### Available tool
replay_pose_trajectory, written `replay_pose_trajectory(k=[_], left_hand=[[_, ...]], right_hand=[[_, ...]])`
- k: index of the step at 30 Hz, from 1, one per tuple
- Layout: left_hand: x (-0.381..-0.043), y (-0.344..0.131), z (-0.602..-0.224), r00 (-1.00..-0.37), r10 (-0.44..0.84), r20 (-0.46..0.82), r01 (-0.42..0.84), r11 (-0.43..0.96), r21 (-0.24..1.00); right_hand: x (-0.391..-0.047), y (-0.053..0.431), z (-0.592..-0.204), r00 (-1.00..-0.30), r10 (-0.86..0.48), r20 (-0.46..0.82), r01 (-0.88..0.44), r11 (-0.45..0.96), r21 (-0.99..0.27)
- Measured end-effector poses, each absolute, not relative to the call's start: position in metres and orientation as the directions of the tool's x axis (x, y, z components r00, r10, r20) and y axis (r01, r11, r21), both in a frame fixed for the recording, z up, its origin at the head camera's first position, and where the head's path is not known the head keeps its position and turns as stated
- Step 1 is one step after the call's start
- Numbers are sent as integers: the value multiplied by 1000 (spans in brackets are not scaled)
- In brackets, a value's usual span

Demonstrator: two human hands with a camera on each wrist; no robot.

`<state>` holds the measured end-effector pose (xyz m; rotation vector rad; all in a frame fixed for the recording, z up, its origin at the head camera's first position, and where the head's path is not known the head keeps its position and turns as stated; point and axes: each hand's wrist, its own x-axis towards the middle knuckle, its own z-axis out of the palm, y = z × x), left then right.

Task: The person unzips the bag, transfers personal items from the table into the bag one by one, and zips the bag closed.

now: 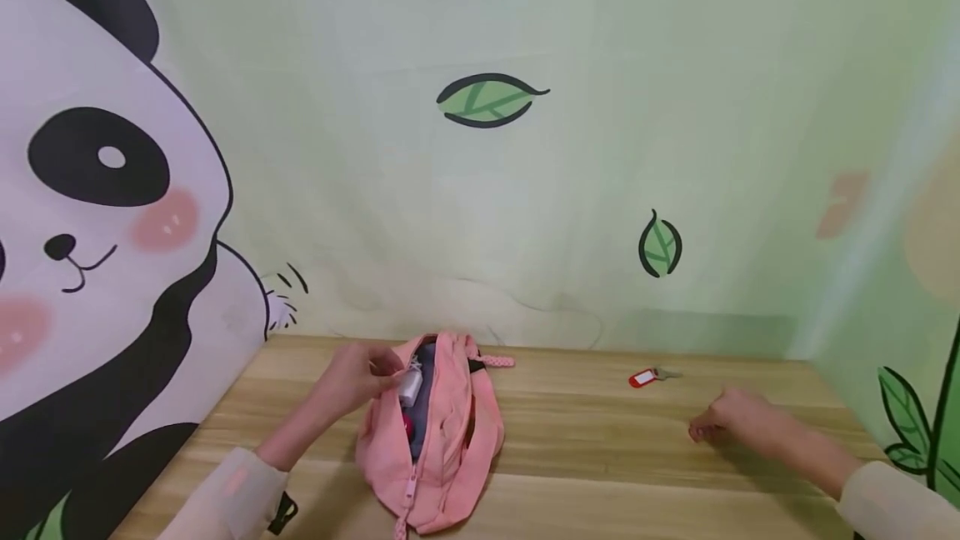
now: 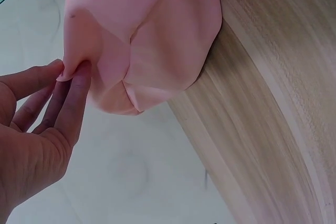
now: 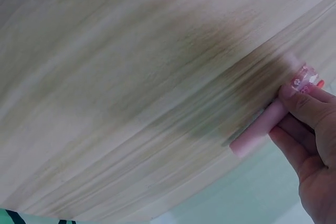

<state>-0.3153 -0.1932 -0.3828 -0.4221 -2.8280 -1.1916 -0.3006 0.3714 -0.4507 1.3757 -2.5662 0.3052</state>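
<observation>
A pink zippered bag [image 1: 450, 440] lies on the wooden table with its main pocket unzipped, showing a dark lining. Inside are a small white object [image 1: 410, 387] and a bit of something red [image 1: 407, 426]. My left hand [image 1: 358, 375] pinches the fabric at the bag's far left rim between thumb and fingers; the left wrist view shows the pinched pink cloth [image 2: 79, 51]. Over at the right, my right hand [image 1: 738, 419] grips a slim pink tube [image 3: 260, 127] with a clear, patterned end, close to the tabletop. In the head view the hand hides this tube.
A key [image 1: 663, 373] with a red tag [image 1: 642, 377] lies toward the back of the table [image 1: 570, 448], between the bag and my right hand. Behind stands a pale green backdrop [image 1: 360, 148] printed with a panda and leaves. A black buckle [image 1: 282, 513] shows by my left sleeve.
</observation>
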Motion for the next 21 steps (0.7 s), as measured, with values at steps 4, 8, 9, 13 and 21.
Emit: replay_pose_trajectory(k=[4, 8, 9, 13, 21], left_hand=[[-315, -194, -382, -962, 233, 144, 265, 665, 698], [-317, -195, -382, -963, 233, 137, 261, 663, 702], [-318, -195, -382, -962, 235, 137, 262, 662, 702], [-321, -195, -385, -964, 234, 130, 255, 658, 708], [-319, -190, -389, -965, 237, 111, 243, 657, 714]], right_hand=[[-293, 371, -447, -592, -761, 265, -797, 601, -56], [-290, 371, -440, -593, -753, 286, -790, 613, -25], [-290, 372, -438, -587, -754, 294, -791, 612, -11], [-289, 377, -430, -580, -756, 305, -783, 620, 47], [-283, 373, -424, -615, -717, 327, -716, 682, 150]])
